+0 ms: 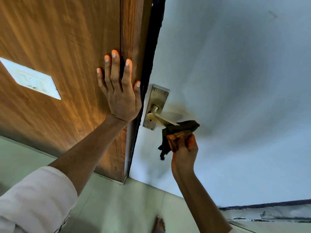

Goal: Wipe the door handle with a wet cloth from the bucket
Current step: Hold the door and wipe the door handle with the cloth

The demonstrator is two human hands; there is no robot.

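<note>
The right hand (pixel 184 148) gripped a dark, orange-edged wet cloth (pixel 178 133) against the tip of the brass lever door handle (pixel 161 119), while the left hand (pixel 120 91) lay open and flat on the brown wooden panel (pixel 67 47) beside that handle, probably for support.

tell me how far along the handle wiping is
Done: the cloth is already bunched in the right hand; no bucket is in view. In hand: the cloth touches the free end of the brass lever handle, while the left hand lies flat on the wooden panel. Left: the lever's base and backplate are uncovered.
</note>
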